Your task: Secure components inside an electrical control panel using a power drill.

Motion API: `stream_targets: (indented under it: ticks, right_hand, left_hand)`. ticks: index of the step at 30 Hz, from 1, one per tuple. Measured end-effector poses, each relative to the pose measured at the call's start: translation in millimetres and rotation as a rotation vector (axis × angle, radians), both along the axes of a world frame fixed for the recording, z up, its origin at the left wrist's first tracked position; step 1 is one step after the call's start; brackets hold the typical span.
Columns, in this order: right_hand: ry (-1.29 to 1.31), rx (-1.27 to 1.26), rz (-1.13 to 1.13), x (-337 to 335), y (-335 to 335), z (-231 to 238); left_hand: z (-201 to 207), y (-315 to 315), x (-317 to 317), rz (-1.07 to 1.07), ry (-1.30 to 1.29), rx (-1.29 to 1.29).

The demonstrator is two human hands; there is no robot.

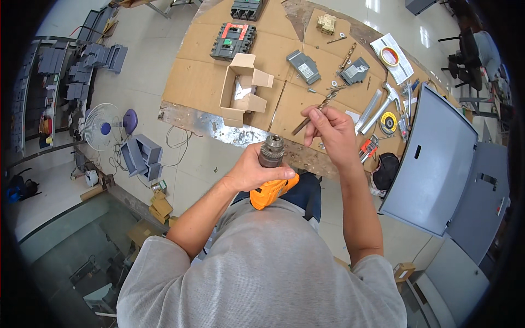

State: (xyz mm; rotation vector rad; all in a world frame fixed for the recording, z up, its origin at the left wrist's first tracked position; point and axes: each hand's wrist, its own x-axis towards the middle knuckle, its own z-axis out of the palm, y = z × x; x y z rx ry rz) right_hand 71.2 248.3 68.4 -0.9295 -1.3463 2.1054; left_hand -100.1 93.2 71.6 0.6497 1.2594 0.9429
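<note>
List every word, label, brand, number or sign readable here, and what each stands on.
No text is clear enough to quote.
Left grey module: pale label, print too small.
Right grey module: pale label, too small.
Black breaker with red and green patches: marks too small.
White sheet under the tape roll: print too small.
Yellow-and-black disc: too blurred.
Orange drill: dark marking unreadable.

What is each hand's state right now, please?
Left hand: closed, holding the orange drill around its chuck.
Right hand: closed, holding a long drill bit.
</note>
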Motion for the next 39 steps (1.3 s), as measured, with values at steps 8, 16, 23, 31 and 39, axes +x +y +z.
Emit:
stream_targets:
  ticks: [8,16,23,31,39]
  right_hand:
    - [0.014,0.073,0.06,-27.6,-15.8,36.3]
    - [-0.088,0.176,0.12,5.6,-20.5,25.5]
    - [-0.384,0.76,0.513,59.9,-83.6,-16.1]
    - [-0.481,0.818,0.432,61.0,-104.3,-28.8]
    - [-0.39,0.791,0.219,59.2,-101.2,-16.4]
  left_hand:
    - [-4.0,-4.5,4.2,-0.013,-0.034,0.055]
    - [-14.2,-7.3,-14.6,0.157,-0.2,0.082]
    - [-19.2,-5.1,-50.4,0.344,-0.613,0.138]
    - [-16.2,3.5,-51.3,0.411,-0.635,0.06]
    - [-25.5,4.6,-53.2,0.315,-0.643,0.137]
